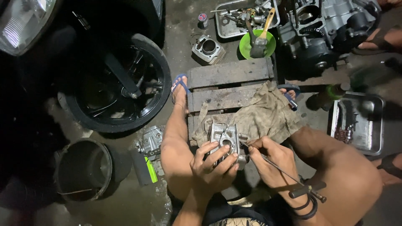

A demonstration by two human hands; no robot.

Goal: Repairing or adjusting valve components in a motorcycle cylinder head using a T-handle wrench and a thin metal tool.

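We grip the cylinder head (226, 142) with left hand (211, 165); right hand (270, 161) pinches long tool (284, 169), tip entering from right.

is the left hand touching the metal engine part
Touching. The head view shows the left hand wrapped around the metal engine part, its fingers lying flat across the part's face with no gap.

The concrete floor (180, 37) carries a wooden pallet (229, 73) with a dirty cloth (268, 111) draped over it. Directly on the floor rest a green bowl (248, 41), a cylinder block (208, 48), two metal trays (224, 26) (374, 125), an engine (322, 29), a black bucket (83, 169) and a motorcycle wheel (119, 83).
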